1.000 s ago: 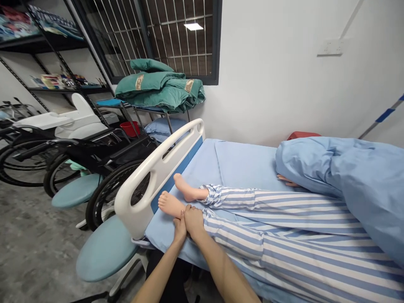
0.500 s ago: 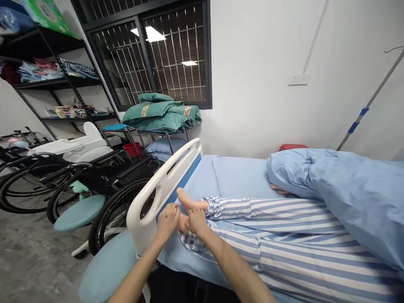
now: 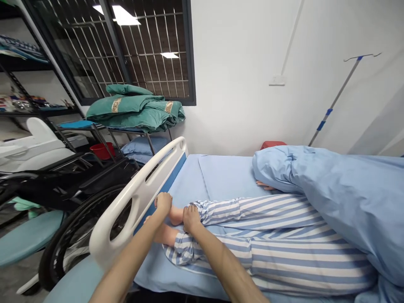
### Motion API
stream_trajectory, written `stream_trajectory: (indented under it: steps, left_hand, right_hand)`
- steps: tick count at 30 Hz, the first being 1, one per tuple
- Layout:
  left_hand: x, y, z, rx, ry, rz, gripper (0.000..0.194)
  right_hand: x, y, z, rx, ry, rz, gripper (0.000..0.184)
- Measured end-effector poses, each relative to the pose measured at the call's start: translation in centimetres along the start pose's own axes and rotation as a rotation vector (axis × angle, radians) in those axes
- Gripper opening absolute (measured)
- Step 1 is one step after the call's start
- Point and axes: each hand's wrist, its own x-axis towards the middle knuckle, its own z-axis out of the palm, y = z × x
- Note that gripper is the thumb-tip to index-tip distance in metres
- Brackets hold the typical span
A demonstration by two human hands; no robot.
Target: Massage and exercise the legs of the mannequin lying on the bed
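A figure in blue-and-white striped trousers (image 3: pixel 271 235) lies on a hospital bed (image 3: pixel 217 176), its upper body under a light blue quilt (image 3: pixel 334 193). Both bare feet point at the white footboard (image 3: pixel 135 198). My left hand (image 3: pixel 163 203) is closed round the far foot (image 3: pixel 175 215) near its toes. My right hand (image 3: pixel 191 218) grips the same leg at the ankle, where the trouser hem ends. The near foot (image 3: pixel 159 233) lies partly hidden under my left forearm.
A wheelchair (image 3: pixel 72 198) and teal round stools (image 3: pixel 25 235) crowd the floor left of the bed. Folded green bedding (image 3: pixel 135 110) sits on a rack under the barred window. An IV pole (image 3: pixel 334 99) leans at the right wall. Shelves stand at far left.
Both hands have moved from the near foot to the far one: left to its toes, right to the ankle. The near trouser hem now lies bunched. My view has turned right.
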Motion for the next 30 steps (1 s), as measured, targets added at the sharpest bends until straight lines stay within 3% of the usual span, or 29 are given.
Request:
stream_trajectory:
  steps: [4,8,11,14,21,26,30]
  left_hand:
    - [1.6,0.5,0.8,0.239,-0.121,-0.031,0.026]
    - [2.5,-0.3,0.9,0.263,-0.135,0.041,0.034]
    - [2.7,-1.0,0.8,0.247,-0.097,0.098,0.036]
    - [2.9,-1.3,1.0,0.217,-0.058,0.073,0.038]
    - [2.1,-1.1,1.9,0.018,0.087,-0.197,0.044]
    - [0.9,-1.0,3.1,-0.109,0.365,-0.375,0.047]
    - [0.6,-2.0,2.8,-0.178,0.239,-0.296,0.044]
  right_hand:
    - [1.8,-0.9,1.3,0.001,0.003,0.08,0.076]
    - [3.3,-1.1,1.4,-0.019,-0.058,0.109,0.07]
    - [4.2,-0.9,1.5,-0.018,-0.079,0.105,0.075]
    - [5.1,-0.4,1.8,0.002,-0.104,0.096,0.077]
    - [5.1,0.3,2.2,0.064,-0.064,0.095,0.077]
    - [4.3,0.3,1.5,0.098,-0.016,0.05,0.076]
    - [3.6,0.1,0.8,0.1,-0.018,0.056,0.072]
